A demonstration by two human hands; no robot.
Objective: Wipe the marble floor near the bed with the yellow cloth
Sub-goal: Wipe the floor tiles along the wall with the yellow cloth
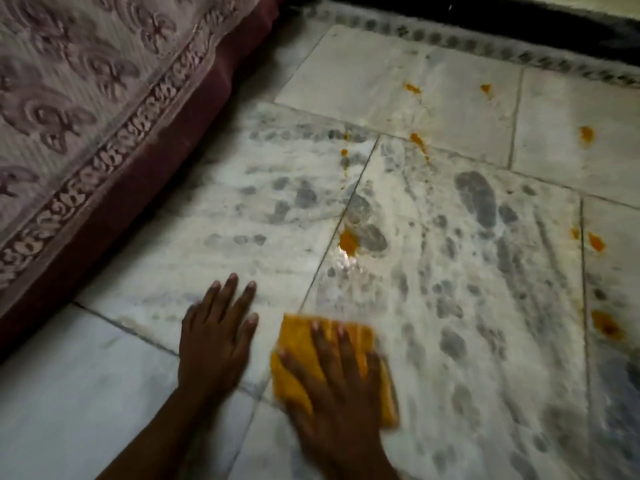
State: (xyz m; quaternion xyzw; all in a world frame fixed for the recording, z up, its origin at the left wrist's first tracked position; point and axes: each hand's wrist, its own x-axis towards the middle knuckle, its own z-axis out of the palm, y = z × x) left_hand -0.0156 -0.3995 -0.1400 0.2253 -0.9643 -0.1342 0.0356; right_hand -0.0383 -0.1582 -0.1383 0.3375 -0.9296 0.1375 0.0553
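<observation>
right hand (341,386) covers blurred yellow cloth (294,372) | forearms cut off

orange spots (348,240) scattered | dark footprints (476,199) on tiles | black strip (450,19) along far edge

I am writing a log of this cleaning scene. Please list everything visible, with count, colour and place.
floor: one, white-grey marble tiles with dark smudges, fills most of the view
stains: about ten, orange, scattered over the middle and right tiles
bed: one, maroon, upper left
sheet: one, pale pink patterned, over the bed
dark strip: one, black, along the top edge
cloth: one, yellow, flat on the floor, bottom centre
left hand: bare, flat on the floor beside the cloth
right hand: pressing on the cloth
</observation>
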